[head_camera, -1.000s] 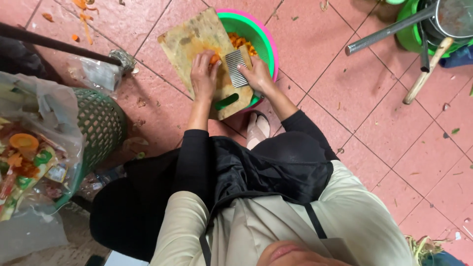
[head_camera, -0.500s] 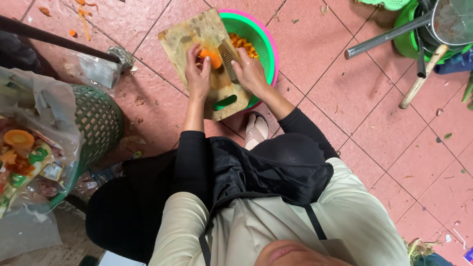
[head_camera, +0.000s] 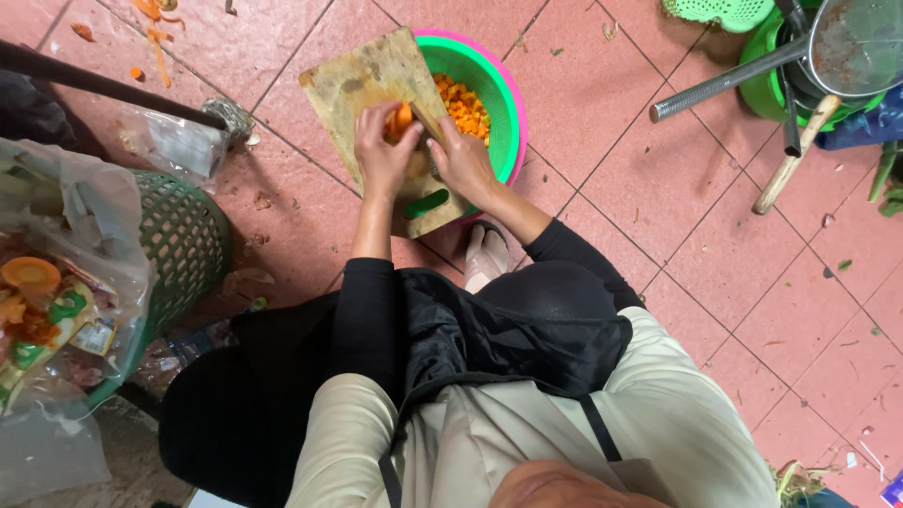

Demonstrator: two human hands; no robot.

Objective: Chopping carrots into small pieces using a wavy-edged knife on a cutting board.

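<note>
carrot: an orange chunk (head_camera: 403, 119) sits on the wooden cutting board (head_camera: 362, 80), pinned under the left fingers, right next to the bowl's near rim.

what changed: half a second back the carrot piece showed more in the open with the knife blade visible beside it; now both hands have crowded in over it and the blade is pretty much hidden. The board hasn't budged, still propped over the bowl.

left hand: the left hand (head_camera: 384, 155) is curled down on the board, fingertips (head_camera: 390, 115) bunched narrow around the carrot, wrist bent, forearm running straight back to the black sleeve.

right hand: the right hand (head_camera: 463, 160) is closed around something at the board's bowl-side edge, looks like a knife handle but I honestly can't tell for sure, it's covered. Knuckles up, forearm angling back.

bowl: a green bowl (head_camera: 497, 80) with a pink rim, holding a heap of diced carrot (head_camera: 461, 105), half under the board.

further out from the bowl: a foot in a pale sandal (head_camera: 486, 254) just on the near side, a green mesh basket (head_camera: 183, 240) with a plastic bag well off to the left, a metal strainer (head_camera: 851, 47) and a wooden-handled tool (head_camera: 795, 155) well off to the right, all on the reddish tiled floor (head_camera: 658, 207).
</note>
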